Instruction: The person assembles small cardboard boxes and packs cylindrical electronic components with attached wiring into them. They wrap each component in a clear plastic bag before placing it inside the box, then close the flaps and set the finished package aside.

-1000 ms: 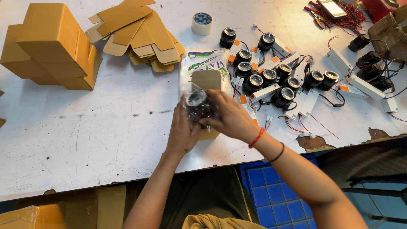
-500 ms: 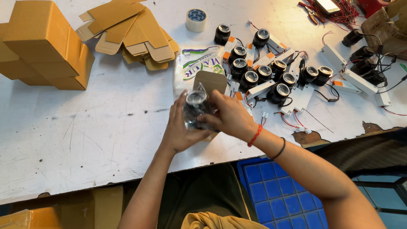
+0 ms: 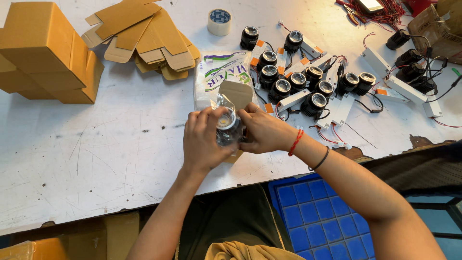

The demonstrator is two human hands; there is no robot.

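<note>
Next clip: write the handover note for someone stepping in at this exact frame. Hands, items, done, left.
Left hand: cupped round a round spotlight in a clear plastic bag.
Right hand: gripping the same bag from the other side.
Small open cardboard box: just behind the hands, on a stack of printed plastic bags.
Done: the lamp looks to be inside the bag.
Left: about ten loose black spotlights with white drivers lie beyond the right hand; flat carton blanks, folded boxes and a tape roll sit further back.

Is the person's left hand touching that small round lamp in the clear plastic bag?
Touching. The head view shows the left hand wrapped around the bagged round lamp, fingers pressed on it.
</note>
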